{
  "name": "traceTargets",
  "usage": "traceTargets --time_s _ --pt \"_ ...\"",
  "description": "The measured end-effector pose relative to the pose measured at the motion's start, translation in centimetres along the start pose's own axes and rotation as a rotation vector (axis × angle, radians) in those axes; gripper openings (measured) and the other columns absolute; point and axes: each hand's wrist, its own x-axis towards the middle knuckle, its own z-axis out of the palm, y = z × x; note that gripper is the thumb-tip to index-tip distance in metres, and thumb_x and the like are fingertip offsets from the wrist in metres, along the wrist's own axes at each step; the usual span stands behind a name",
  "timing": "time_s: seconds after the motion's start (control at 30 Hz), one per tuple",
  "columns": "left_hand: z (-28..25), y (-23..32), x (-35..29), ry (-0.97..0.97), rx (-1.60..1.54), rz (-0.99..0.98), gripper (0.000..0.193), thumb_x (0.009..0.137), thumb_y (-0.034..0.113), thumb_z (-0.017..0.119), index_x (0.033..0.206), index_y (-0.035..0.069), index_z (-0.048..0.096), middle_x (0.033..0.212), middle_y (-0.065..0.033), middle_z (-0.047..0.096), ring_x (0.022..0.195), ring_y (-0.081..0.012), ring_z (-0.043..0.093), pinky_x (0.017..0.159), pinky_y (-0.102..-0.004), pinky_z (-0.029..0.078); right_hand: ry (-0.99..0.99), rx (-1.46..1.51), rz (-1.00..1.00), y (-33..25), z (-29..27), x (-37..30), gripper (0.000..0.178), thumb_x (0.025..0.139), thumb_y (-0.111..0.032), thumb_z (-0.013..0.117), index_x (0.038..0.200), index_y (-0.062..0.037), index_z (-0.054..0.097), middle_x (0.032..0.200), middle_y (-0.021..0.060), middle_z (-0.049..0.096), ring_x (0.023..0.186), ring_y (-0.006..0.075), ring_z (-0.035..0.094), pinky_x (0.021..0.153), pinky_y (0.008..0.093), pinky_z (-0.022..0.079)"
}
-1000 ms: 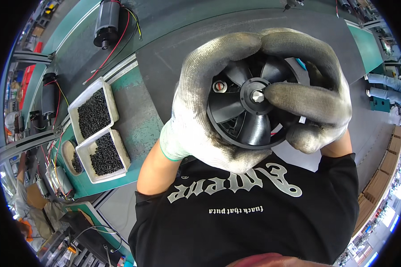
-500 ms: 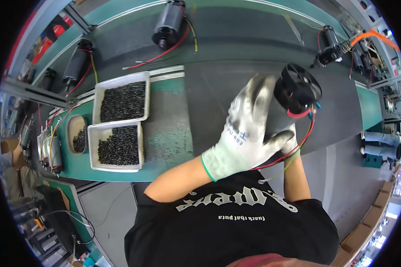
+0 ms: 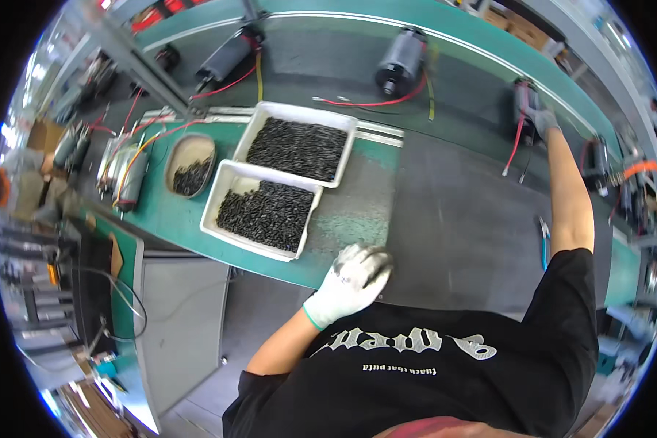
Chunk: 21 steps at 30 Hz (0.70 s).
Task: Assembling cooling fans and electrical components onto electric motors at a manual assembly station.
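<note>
At the far right, my right hand (image 3: 545, 123) is closed around the side of a dark cylindrical motor (image 3: 523, 102) on the dark belt. Its fingers are partly blurred. A red and a dark wire trail from the motor toward me. My left hand (image 3: 352, 283), in a white glove with dark-stained fingers, hovers by the bench's front edge. Its fingers are curled in, and whatever they hold, if anything, is hidden. Close by it on the left stands a white tray (image 3: 210, 223) of small black pieces. Blue-handled pliers (image 3: 544, 244) lie beside my right forearm.
Behind the near tray is a second white tray (image 3: 350, 146) of black pieces, with a small oval tub (image 3: 179, 153) to its left. More wired motors (image 3: 403, 58) rest along the belt. A metal post (image 3: 150, 73) rises at the left, and an orange hose (image 3: 639, 169) hangs at the right.
My right hand has carried the motor from in front of me to the far right of the belt. My left hand has come off it and moved back toward me. The view has turned.
</note>
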Motion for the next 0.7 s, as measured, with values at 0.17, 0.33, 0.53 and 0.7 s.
traceTargets --time_s 0.17,0.33,0.53,0.7 --pt "-0.4 -0.6 -1.8 0.144 0.062 -0.118 0.017 0.072 0.004 0.069 0.088 0.003 0.064 0.093 -0.0099 0.065 0.088 -0.0269 0.063 0.080 -0.0397 0.050 0.159 -0.334 -0.313 -15.8 5.0 -8.5 0.060 0.088 -0.042 0.052 0.137 -0.0082 0.047 0.122 0.0217 0.061 0.115 0.0366 0.056 0.098 0.0384 0.042" --pt "-0.6 -0.9 -0.9 0.061 0.073 -0.135 0.017 0.070 0.003 0.070 0.086 0.003 0.063 0.092 -0.0091 0.065 0.088 -0.0273 0.063 0.080 -0.0402 0.050 -0.313 -0.011 -0.568 -28.4 14.7 -15.2 0.061 0.094 -0.050 0.047 0.137 -0.0071 0.049 0.136 0.0182 0.053 0.125 0.0324 0.050 0.106 0.0347 0.036" --pt "-0.1 -1.0 0.1 0.030 0.003 -0.154 0.019 0.070 0.000 0.067 0.089 0.001 0.065 0.095 -0.0115 0.067 0.091 -0.0296 0.063 0.083 -0.0408 0.049 -0.155 -0.350 -0.590 -32.7 17.6 -14.4 0.048 0.094 -0.047 0.044 0.133 -0.0210 0.054 0.129 0.0192 0.057 0.115 0.0365 0.057 0.100 0.0423 0.043" --pt "-0.7 -1.5 -0.9 0.032 -0.011 -0.154 0.020 0.071 0.000 0.067 0.091 0.000 0.064 0.096 -0.0119 0.066 0.091 -0.0299 0.063 0.083 -0.0410 0.049 -0.100 -0.150 -0.608 -33.5 19.5 -22.2 0.048 0.090 -0.051 0.049 0.121 -0.0177 0.063 0.120 0.0223 0.061 0.113 0.0358 0.058 0.096 0.0433 0.047"
